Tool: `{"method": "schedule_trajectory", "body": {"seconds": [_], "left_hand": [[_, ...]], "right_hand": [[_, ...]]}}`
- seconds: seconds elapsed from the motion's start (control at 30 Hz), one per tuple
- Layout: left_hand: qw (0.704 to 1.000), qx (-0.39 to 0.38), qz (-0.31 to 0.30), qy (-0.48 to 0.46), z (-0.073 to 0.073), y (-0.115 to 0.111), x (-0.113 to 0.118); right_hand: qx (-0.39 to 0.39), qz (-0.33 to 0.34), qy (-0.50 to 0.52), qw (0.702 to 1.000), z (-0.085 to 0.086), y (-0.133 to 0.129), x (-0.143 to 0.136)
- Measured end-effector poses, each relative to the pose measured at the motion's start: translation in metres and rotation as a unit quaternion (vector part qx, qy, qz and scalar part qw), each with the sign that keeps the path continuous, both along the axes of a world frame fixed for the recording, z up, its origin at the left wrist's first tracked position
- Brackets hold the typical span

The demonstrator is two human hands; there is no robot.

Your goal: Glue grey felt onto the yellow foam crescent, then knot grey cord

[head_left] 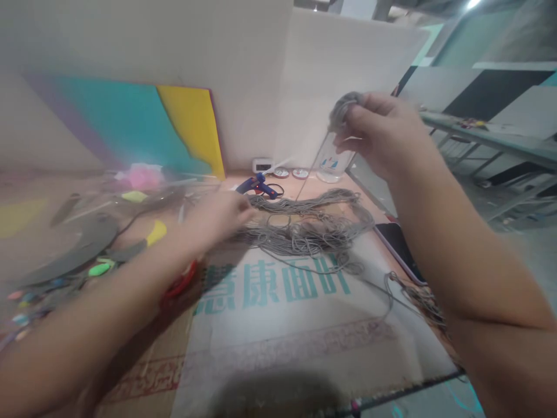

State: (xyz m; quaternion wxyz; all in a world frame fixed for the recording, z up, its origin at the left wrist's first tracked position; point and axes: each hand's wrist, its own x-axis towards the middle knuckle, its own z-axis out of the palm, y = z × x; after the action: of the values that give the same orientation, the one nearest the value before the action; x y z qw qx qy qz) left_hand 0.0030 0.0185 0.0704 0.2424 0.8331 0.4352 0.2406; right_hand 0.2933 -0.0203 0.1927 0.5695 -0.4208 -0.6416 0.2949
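Note:
Raised above the right side of the table, my right hand [383,130] is closed around a small wound bundle of grey cord [345,107]. One thin strand runs from that bundle down to a large loose pile of grey cord [300,232] on the table. My left hand [221,217] is at the left end of the pile, smeared by motion. Its fingers are too blurred to show whether they hold any cord. Under the pile lies a white sheet [282,325] with green printed characters.
Behind the pile lie a blue glue gun [261,186] and a small white digital display [263,166]. A clear jar [333,162] stands at the back right. A phone [401,252] lies at the right edge. Red-handled scissors [180,281] and coloured pieces are at left.

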Motion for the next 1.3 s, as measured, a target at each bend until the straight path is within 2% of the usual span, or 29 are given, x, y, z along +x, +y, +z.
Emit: {"method": "schedule_trajectory", "body": {"seconds": [0.07,0.17,0.23,0.3,0.37,0.43,0.5,0.57,0.7,0.77,0.83,1.0,1.1,1.2,1.3], "left_hand": [[0.994,0.051,-0.031,0.092,-0.002,-0.024,0.027],[0.990,0.038,-0.070,0.114,0.001,-0.039,0.045],[0.996,0.055,-0.029,0.060,0.013,-0.038,0.044],[0.992,0.097,0.030,-0.071,0.033,-0.035,0.039],[0.965,0.091,0.007,-0.245,0.053,-0.034,0.037],[0.940,0.060,-0.053,-0.331,0.067,-0.033,0.039],[0.933,0.054,-0.062,-0.351,0.072,-0.034,0.043],[0.929,0.067,-0.025,-0.363,0.070,-0.035,0.045],[0.916,0.079,0.003,-0.393,0.064,-0.035,0.042],[0.911,0.085,0.006,-0.403,0.065,-0.035,0.039],[0.905,0.093,0.013,-0.414,0.068,-0.034,0.037],[0.889,0.116,-0.020,-0.442,0.077,-0.028,0.036],[0.876,0.138,-0.038,-0.460,0.079,-0.026,0.036],[0.883,0.143,-0.029,-0.447,0.080,-0.027,0.035],[0.892,0.138,-0.018,-0.429,0.079,-0.030,0.028]], "right_hand": [[0.000,0.001,-0.032,0.999,-0.002,0.002,-0.008],[0.010,-0.019,-0.075,0.997,-0.003,0.003,-0.014],[0.014,-0.030,-0.110,0.993,-0.004,0.002,-0.021],[0.024,-0.035,-0.159,0.986,-0.007,-0.001,-0.032],[0.048,-0.038,-0.224,0.973,-0.011,-0.004,-0.047],[0.081,-0.036,-0.290,0.953,-0.017,-0.006,-0.062],[0.110,-0.038,-0.343,0.932,-0.023,-0.008,-0.074],[0.127,-0.041,-0.371,0.919,-0.026,-0.009,-0.080],[0.133,-0.021,-0.356,0.925,-0.029,-0.017,-0.077],[0.117,-0.018,-0.335,0.935,-0.035,-0.024,-0.070],[0.081,-0.023,-0.341,0.936,-0.048,-0.029,-0.064],[-0.037,0.014,-0.441,0.897,-0.101,-0.026,-0.061],[-0.072,0.028,-0.443,0.893,-0.123,-0.016,-0.061],[-0.108,0.035,-0.408,0.906,-0.135,-0.005,-0.055],[-0.190,0.035,-0.300,0.934,-0.143,0.004,-0.044]]}}
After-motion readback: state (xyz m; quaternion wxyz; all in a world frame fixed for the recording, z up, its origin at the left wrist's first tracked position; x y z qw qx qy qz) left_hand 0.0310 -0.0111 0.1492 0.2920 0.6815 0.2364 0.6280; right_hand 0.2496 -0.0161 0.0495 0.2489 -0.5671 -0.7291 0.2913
